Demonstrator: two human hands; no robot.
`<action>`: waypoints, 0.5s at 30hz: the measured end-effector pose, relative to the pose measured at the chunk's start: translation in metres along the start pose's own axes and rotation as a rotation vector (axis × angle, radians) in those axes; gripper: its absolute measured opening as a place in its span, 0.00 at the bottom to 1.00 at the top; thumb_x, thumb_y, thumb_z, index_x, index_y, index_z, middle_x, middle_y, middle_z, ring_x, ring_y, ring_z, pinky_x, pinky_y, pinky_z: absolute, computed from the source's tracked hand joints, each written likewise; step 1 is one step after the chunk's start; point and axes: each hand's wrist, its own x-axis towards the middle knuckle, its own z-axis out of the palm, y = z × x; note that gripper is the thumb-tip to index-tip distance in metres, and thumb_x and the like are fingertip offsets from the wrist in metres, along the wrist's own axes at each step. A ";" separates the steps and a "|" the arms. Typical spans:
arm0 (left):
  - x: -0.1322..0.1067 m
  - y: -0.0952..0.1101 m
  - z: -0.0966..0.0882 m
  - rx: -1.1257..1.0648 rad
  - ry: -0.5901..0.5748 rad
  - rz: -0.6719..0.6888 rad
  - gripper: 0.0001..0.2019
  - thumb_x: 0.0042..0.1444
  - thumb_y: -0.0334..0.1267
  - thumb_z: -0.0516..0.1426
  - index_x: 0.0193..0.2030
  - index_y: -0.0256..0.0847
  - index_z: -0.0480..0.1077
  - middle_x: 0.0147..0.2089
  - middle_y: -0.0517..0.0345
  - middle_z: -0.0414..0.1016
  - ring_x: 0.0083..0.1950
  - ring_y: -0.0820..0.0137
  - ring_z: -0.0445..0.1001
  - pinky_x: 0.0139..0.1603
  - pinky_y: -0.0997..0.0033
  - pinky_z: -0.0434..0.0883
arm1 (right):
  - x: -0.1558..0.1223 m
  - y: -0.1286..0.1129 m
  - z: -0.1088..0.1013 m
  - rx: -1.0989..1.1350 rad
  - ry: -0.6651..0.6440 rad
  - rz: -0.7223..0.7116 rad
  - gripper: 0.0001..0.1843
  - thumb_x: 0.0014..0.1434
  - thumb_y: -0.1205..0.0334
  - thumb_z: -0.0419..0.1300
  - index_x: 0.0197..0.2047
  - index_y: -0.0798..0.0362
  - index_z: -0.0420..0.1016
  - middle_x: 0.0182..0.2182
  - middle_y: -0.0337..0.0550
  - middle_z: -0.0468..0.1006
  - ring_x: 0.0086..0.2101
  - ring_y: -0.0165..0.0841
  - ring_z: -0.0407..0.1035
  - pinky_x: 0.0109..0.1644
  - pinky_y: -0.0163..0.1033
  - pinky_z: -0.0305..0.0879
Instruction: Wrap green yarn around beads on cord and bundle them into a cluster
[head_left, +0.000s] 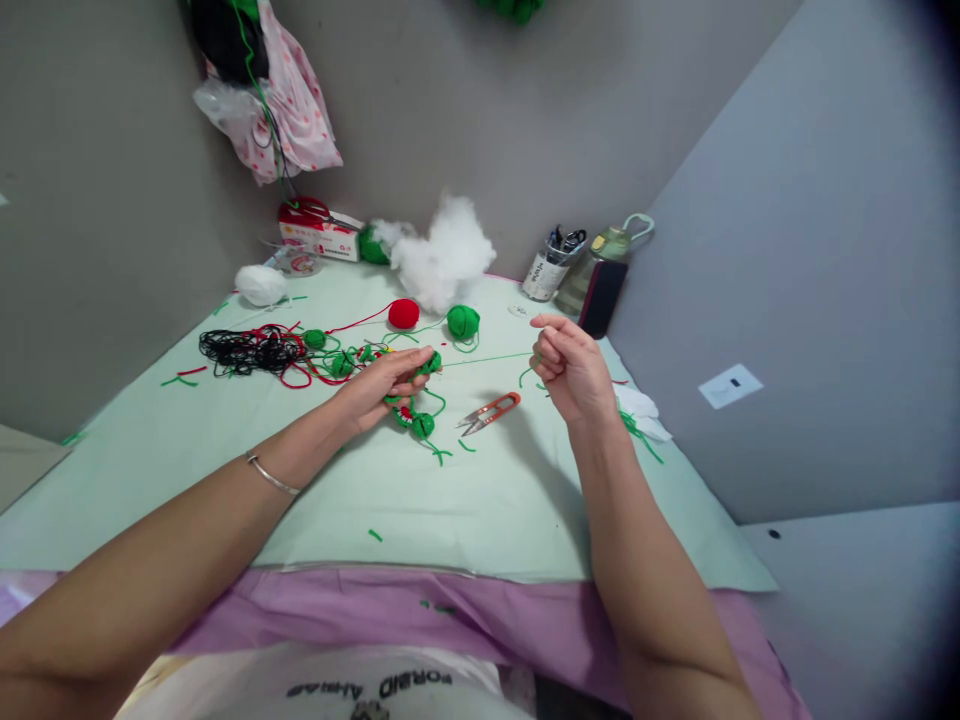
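Note:
My left hand [386, 385] is closed around a small green crocheted piece [429, 363], with more green and red crochet hanging below its fingers. From that piece a thin green yarn [484, 359] runs taut to the right. Its other end meets my right hand [566, 362], whose fingers are curled shut on it; whether a needle or hook is also in there I cannot make out. Beneath my left hand lies a green crocheted ball [423, 426] with a dark line across it. Orange-handled thread snips [491, 411] rest on the table between my hands.
Left of my hands lies tangled black yarn [251, 350]. Behind are a red yarn ball [403, 314], a green yarn ball [463, 322] and white stuffing [442, 255]. A pen cup [544, 276], a bottle [577, 290] and a phone [604, 299] stand back right. Yarn scraps dot the table.

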 end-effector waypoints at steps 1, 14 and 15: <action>0.000 0.000 0.000 0.002 -0.005 -0.002 0.17 0.57 0.47 0.64 0.31 0.36 0.66 0.25 0.66 0.59 0.18 0.85 0.43 0.15 0.85 0.47 | 0.000 0.000 0.000 -0.005 0.006 -0.005 0.09 0.52 0.63 0.66 0.38 0.54 0.76 0.18 0.27 0.50 0.20 0.23 0.40 0.21 0.29 0.43; -0.001 0.003 0.002 -0.035 -0.117 0.032 0.12 0.58 0.42 0.65 0.34 0.34 0.73 0.30 0.60 0.66 0.24 0.81 0.57 0.25 0.81 0.64 | -0.001 -0.005 -0.001 -0.068 0.074 -0.099 0.12 0.56 0.54 0.68 0.35 0.49 0.71 0.22 0.32 0.64 0.22 0.25 0.57 0.28 0.32 0.61; -0.001 0.002 0.002 -0.047 -0.124 0.030 0.12 0.59 0.42 0.64 0.35 0.33 0.73 0.32 0.59 0.67 0.24 0.82 0.58 0.26 0.81 0.66 | -0.001 -0.004 0.000 -0.080 0.069 -0.106 0.12 0.56 0.53 0.69 0.35 0.49 0.72 0.22 0.32 0.65 0.23 0.25 0.58 0.29 0.32 0.61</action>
